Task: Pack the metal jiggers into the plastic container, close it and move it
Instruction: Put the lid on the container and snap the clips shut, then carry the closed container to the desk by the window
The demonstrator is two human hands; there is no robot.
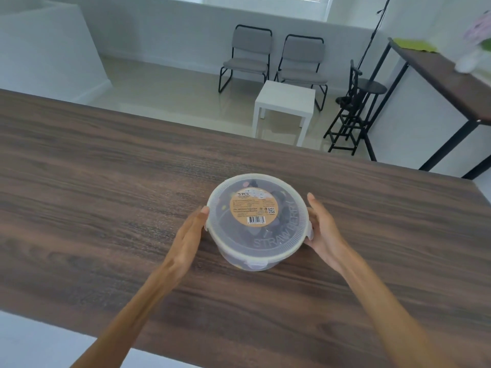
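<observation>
A round clear plastic container (249,257) stands on the dark wooden table (93,181), its translucent lid (292,227) on top with an orange label. Dark shapes show dimly through the lid; I cannot make out the jiggers themselves. My left hand (187,240) lies flat against the container's left side, fingertips at the lid's rim. On the other side, my right hand (322,229) cups the wall, fingers stretched along it. Both hands touch the container from opposite sides.
The table's far edge runs diagonally behind the container. Beyond it are two grey chairs (273,59), a white side table (284,107) and a black stool (356,107). A high dark table (435,73) stands at the right.
</observation>
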